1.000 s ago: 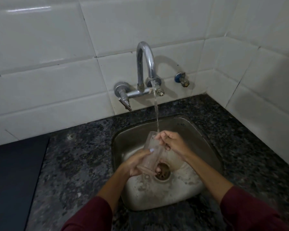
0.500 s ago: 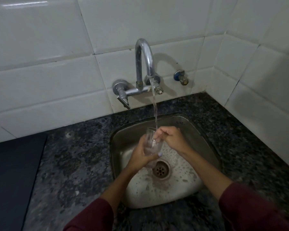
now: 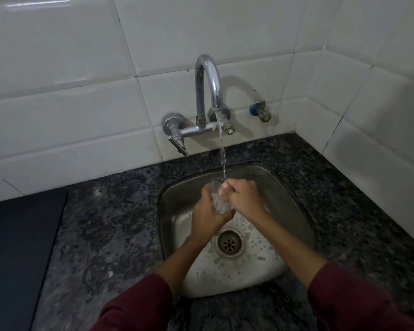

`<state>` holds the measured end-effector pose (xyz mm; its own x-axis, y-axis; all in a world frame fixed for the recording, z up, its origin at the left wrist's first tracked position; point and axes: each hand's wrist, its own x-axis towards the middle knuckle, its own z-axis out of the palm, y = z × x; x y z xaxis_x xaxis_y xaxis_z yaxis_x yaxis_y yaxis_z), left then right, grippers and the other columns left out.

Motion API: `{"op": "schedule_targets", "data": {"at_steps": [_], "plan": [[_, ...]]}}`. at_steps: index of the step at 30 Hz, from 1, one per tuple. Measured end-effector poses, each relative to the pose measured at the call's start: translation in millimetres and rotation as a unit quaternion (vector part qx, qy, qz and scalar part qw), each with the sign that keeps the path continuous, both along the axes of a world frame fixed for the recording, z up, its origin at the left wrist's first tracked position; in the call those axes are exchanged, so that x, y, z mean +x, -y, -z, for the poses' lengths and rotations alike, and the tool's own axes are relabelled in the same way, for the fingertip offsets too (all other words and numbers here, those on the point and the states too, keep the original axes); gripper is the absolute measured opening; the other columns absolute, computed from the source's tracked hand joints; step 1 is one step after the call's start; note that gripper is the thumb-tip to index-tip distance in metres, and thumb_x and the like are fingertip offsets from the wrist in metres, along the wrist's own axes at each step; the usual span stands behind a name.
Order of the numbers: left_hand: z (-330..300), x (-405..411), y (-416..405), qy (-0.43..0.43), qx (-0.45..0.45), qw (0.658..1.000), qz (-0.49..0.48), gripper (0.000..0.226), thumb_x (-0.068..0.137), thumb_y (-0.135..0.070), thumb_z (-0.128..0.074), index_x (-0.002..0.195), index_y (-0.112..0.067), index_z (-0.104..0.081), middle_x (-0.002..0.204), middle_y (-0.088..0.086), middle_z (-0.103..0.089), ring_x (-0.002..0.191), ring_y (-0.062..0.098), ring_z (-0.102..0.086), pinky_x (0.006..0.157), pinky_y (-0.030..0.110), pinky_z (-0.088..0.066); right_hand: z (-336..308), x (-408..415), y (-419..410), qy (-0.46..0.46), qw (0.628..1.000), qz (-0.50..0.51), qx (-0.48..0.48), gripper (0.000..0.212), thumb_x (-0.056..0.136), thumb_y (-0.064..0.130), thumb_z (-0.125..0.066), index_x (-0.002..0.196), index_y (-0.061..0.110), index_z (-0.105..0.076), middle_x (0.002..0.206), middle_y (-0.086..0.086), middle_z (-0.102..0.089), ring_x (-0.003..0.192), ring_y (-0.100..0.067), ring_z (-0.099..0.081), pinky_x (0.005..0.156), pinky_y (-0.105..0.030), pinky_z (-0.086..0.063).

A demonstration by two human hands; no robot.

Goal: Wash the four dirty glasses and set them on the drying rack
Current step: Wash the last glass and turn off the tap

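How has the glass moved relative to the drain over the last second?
Yes. The glass, held by both hands, has risen from beside the drain toward the tap and turned upright.

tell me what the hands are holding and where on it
A clear glass: left hand wraps its side, right hand is at its rim.

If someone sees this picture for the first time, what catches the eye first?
Both hands, left hand and right hand, grip a clear glass over the steel sink. A thin stream of water falls from the curved chrome tap on the white tiled wall onto the glass rim.
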<state>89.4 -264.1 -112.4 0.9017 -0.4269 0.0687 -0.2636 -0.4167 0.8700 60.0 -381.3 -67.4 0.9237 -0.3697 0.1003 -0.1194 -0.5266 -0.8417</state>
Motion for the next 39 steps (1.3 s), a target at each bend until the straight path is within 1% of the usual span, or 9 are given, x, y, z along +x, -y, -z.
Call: {"op": "schedule_targets", "data": {"at_steps": [3,10,13,18,21,29,32,35,39], "plan": [[4.7,-1.4,-1.1,0.019,0.011,1.0,0.016,0.095,0.068,-0.044,-0.079,0.143,-0.019,-0.027,0.133,0.0,-0.052,0.114,0.017,-0.055,0.088,0.032,-0.048,3.4,0.2,2.3,0.004,0.998,0.008,0.056,0.03,0.081,-0.007,-0.047,0.065,0.01,-0.067,0.066,-0.008,-0.069,0.064,-0.012,-0.065,0.067,-0.026,-0.052],[1.3,18.9,-20.5,-0.359,-0.231,0.886,0.181,0.061,0.061,-0.019,-0.08,0.117,-0.017,-0.054,0.108,0.019,-0.062,0.09,0.031,-0.064,0.074,0.045,-0.058,-5.3,-10.4,15.1,0.018,0.97,-0.088,0.228,0.032,0.093,-0.001,-0.045,0.067,0.005,-0.061,0.055,0.005,-0.062,0.051,0.002,-0.055,0.052,-0.007,-0.039],[2.2,12.2,-14.4,-0.285,-0.185,0.934,0.112,0.062,0.06,-0.017,-0.082,0.115,-0.02,-0.054,0.105,0.009,-0.064,0.089,0.023,-0.065,0.084,0.05,-0.055,-4.1,-6.9,13.2,0.003,0.984,-0.068,0.165,0.027,0.09,-0.005,-0.048,0.068,0.0,-0.063,0.062,-0.002,-0.061,0.053,0.002,-0.056,0.059,-0.011,-0.044],[3.9,-5.5,-3.4,-0.045,-0.01,0.999,-0.003,0.08,0.067,-0.028,-0.081,0.133,-0.026,-0.036,0.107,-0.009,-0.057,0.092,0.011,-0.058,0.071,0.023,-0.046,-0.8,-0.3,-1.0,-0.036,0.999,-0.012,-0.019,0.018,0.082,0.001,-0.054,0.071,0.007,-0.067,0.071,-0.003,-0.068,0.07,-0.004,-0.062,0.068,-0.021,-0.048],[6.7,-7.2,-5.1,-0.013,0.003,1.0,0.015,0.092,0.067,-0.037,-0.082,0.14,-0.022,-0.029,0.117,-0.012,-0.051,0.098,0.007,-0.053,0.075,0.022,-0.043,-1.2,1.6,-2.3,-0.049,0.998,-0.002,0.05,0.022,0.08,-0.005,-0.055,0.068,0.01,-0.067,0.067,-0.004,-0.066,0.066,-0.01,-0.061,0.068,-0.023,-0.05],[-7.5,14.2,-25.6,-0.371,-0.245,0.879,0.172,0.051,0.07,-0.005,-0.071,0.117,-0.014,-0.053,0.099,0.013,-0.065,0.078,0.026,-0.067,0.067,0.039,-0.059,-9.9,-8.9,11.6,-0.005,0.964,-0.108,0.244,0.032,0.092,-0.006,-0.042,0.068,0.004,-0.06,0.056,0.004,-0.062,0.052,0.002,-0.056,0.053,-0.008,-0.04],[-5.4,9.4,-19.3,-0.301,-0.214,0.921,0.122,0.06,0.064,-0.01,-0.078,0.118,-0.017,-0.053,0.105,0.01,-0.063,0.086,0.022,-0.066,0.077,0.04,-0.059,-8.6,-6.2,9.7,-0.009,0.978,-0.095,0.188,0.031,0.09,-0.005,-0.046,0.066,0.008,-0.06,0.064,-0.004,-0.06,0.057,-0.004,-0.056,0.061,-0.013,-0.044],[-4.2,1.6,-11.8,-0.148,-0.107,0.982,0.046,0.082,0.06,-0.022,-0.084,0.131,-0.019,-0.043,0.117,-0.003,-0.057,0.097,0.007,-0.059,0.075,0.012,-0.049,-2.2,-0.8,6.2,-0.026,0.995,-0.046,0.088,0.034,0.083,-0.006,-0.052,0.061,0.017,-0.064,0.066,-0.005,-0.066,0.064,-0.012,-0.063,0.071,-0.026,-0.053],[-0.5,-4.8,-6.4,-0.011,-0.001,1.0,0.009,0.094,0.067,-0.031,-0.083,0.142,-0.021,-0.026,0.117,-0.011,-0.049,0.101,0.01,-0.054,0.081,0.025,-0.046,0.9,5.0,-4.9,-0.036,0.997,0.003,0.066,0.03,0.077,-0.007,-0.051,0.062,0.013,-0.067,0.064,-0.01,-0.068,0.07,-0.019,-0.068,0.074,-0.033,-0.056]]}}
